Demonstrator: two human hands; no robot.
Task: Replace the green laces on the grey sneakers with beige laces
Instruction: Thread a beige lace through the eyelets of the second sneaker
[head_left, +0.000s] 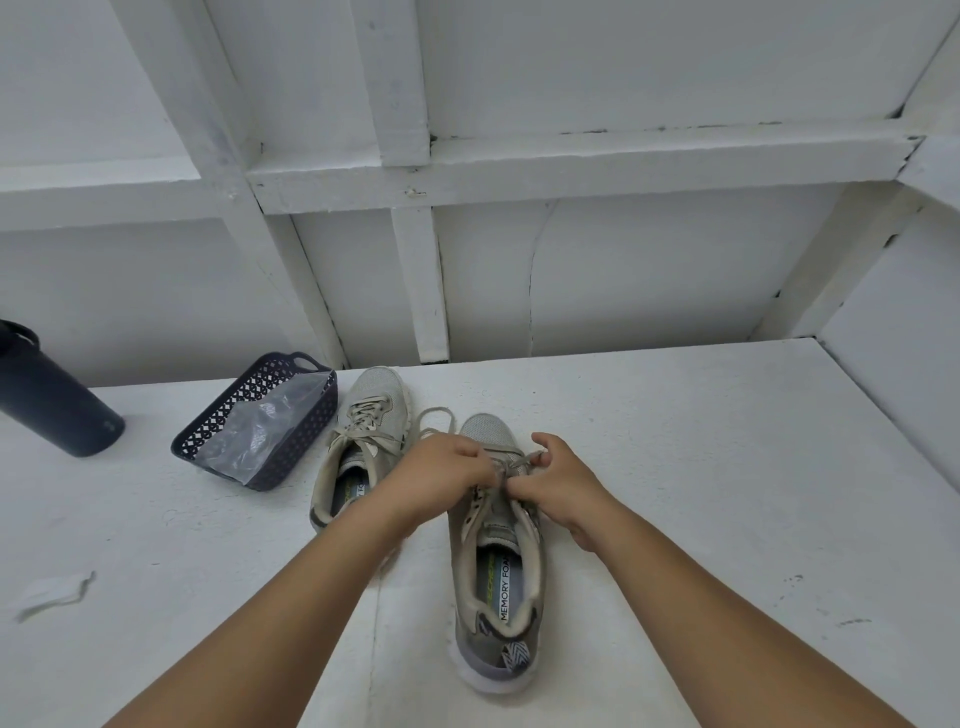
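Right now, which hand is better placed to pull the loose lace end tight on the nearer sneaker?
Probably the right hand: its grip pinches the beige lace end over the nearer grey mesh sneaker.

We pinch the beige lace (511, 464) over the near grey mesh sneaker (496, 561) with our left hand (441, 475) and right hand (558, 480). The other grey sneaker (358, 441) sits laced beside a dark perforated plastic basket (260, 426) on the white desk (701, 493).

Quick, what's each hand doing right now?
Left hand: closed, pinching the beige lace on the near sneaker.
Right hand: closed, pinching the same lace.
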